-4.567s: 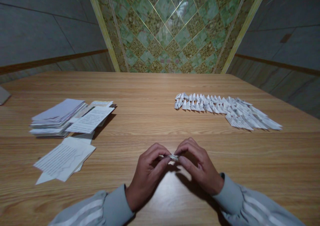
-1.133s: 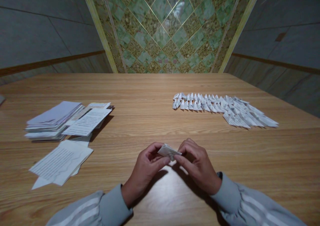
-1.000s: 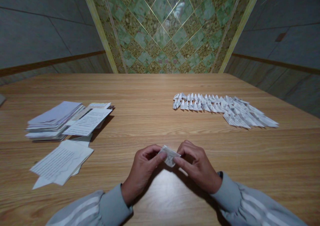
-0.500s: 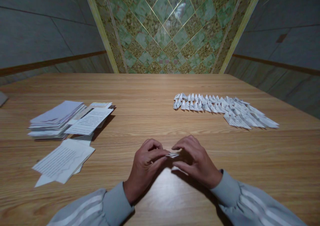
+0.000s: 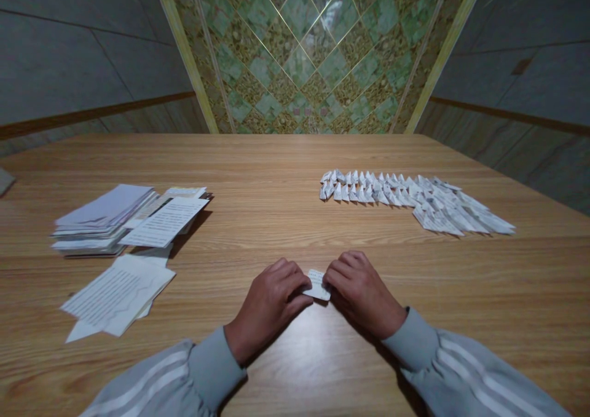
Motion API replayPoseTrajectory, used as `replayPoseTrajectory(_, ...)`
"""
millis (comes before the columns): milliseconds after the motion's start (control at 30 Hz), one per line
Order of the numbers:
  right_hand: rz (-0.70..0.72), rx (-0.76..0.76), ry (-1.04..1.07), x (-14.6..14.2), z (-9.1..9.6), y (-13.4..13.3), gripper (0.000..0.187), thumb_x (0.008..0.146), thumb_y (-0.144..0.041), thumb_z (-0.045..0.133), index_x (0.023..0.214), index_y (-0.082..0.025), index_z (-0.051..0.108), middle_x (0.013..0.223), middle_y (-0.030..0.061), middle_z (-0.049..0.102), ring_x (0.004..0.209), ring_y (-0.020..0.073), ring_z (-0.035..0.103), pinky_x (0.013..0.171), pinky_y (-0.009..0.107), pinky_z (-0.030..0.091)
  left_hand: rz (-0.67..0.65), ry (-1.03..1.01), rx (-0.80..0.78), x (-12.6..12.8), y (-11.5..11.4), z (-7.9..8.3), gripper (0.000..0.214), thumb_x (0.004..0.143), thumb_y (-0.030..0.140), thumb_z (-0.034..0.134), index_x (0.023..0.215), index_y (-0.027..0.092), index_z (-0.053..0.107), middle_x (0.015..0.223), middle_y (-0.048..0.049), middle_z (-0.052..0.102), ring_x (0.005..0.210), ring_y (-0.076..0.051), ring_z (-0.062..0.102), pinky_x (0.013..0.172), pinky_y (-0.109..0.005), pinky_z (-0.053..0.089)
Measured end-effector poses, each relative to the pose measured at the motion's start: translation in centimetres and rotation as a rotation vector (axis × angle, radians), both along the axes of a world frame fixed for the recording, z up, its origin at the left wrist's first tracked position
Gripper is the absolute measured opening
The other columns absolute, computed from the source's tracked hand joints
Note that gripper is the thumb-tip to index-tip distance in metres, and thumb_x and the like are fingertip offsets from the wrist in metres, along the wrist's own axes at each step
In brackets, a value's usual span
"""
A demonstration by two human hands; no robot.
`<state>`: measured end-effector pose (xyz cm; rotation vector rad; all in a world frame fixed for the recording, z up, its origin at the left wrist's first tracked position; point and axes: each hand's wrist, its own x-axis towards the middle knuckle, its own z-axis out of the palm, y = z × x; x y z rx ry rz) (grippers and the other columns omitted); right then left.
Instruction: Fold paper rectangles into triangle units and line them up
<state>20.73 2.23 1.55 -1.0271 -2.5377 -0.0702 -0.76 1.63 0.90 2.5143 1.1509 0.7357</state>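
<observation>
A small folded piece of printed paper lies on the wooden table between my two hands. My left hand has its fingers curled and pinches the paper's left end against the table. On the paper's right end my right hand does the same with bent fingers. Grey sleeves with white stripes cover both forearms.
A row of several small folded paper pieces lies at the right rear of the table. A stack of printed sheets sits at the left, with loose sheets in front of it. A tiled wall rises behind the table's far edge.
The folded paper was held up and turned between my fingertips a second ago. Now both hands have lowered it flat onto the table and press on it.
</observation>
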Motion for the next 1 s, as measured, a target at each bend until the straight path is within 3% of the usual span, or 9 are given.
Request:
replayPoseTrajectory(333,0.003,-0.163,-0.119,0.0,0.7,-0.4,0.010,0.092,-0.013,0.054,0.093,-0.019,0.062,0.090,0.0053,0.061,0.087,0.0211,0.048,0.084,0.036,0.032,0.025,0.116,-0.014,-0.1,-0.1,-0.4,0.013,0.091,0.031,0.065,0.089,0.018,0.068,0.087,-0.0057,0.066,0.083,-0.023,0.057,0.071,-0.033,0.040)
replayPoseTrajectory(767,0.041,-0.383,0.035,0.8,0.9,0.0,0.018,0.085,-0.019,0.062,0.102,-0.018,0.066,0.096,0.0063,0.062,0.093,0.0230,0.052,0.086,0.038,0.035,0.050,0.087,-0.065,-0.2,-0.1,-0.2,0.015,0.095,0.028,0.059,0.088,0.019,0.068,0.087,-0.0051,0.064,0.085,-0.022,0.056,0.076,-0.034,0.043)
replayPoseTrajectory(1000,0.037,-0.386,0.124,1.1,0.0,0.6,0.019,0.086,-0.013,0.061,0.105,-0.017,0.063,0.096,0.0062,0.064,0.092,0.0219,0.054,0.086,0.036,0.036,0.091,0.068,-0.067,0.2,-0.4,-0.3,0.015,0.096,0.022,0.055,0.087,0.018,0.066,0.086,-0.0052,0.063,0.084,-0.022,0.055,0.075,-0.034,0.043)
